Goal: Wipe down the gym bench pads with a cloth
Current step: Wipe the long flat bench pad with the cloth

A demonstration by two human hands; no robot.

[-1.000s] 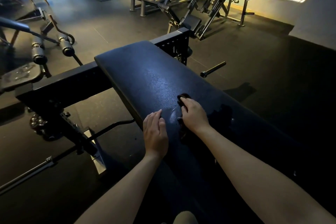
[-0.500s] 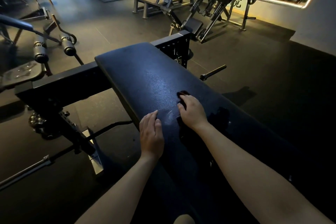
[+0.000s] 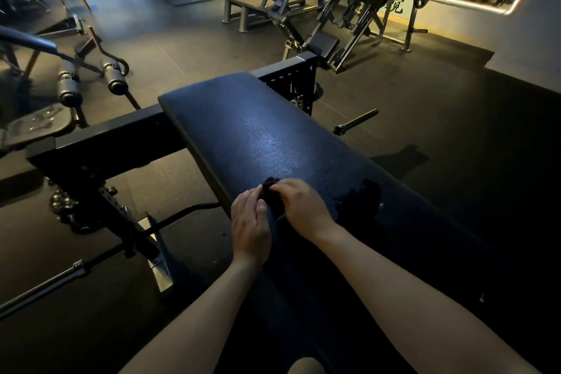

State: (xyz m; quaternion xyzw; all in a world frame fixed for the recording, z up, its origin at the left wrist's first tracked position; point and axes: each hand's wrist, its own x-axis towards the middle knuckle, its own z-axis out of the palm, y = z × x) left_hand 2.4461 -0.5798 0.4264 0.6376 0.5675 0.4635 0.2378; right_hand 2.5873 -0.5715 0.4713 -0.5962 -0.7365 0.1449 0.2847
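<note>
Pinching dark cloth [image 3: 269,188] on bench pad [image 3: 243,130], right hand [image 3: 303,206] hiding most of it, left hand [image 3: 250,218] flat alongside

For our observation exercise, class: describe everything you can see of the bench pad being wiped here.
The bench pad is a long, flat, dark cushion with rounded corners and a pebbled, leather-like cover that shines near its middle. It lies level on a black metal frame, running away from the viewer. The right hand grips a dark cloth against it; the left hand rests at its left edge. A darker blotch shows right of the hands.
</note>
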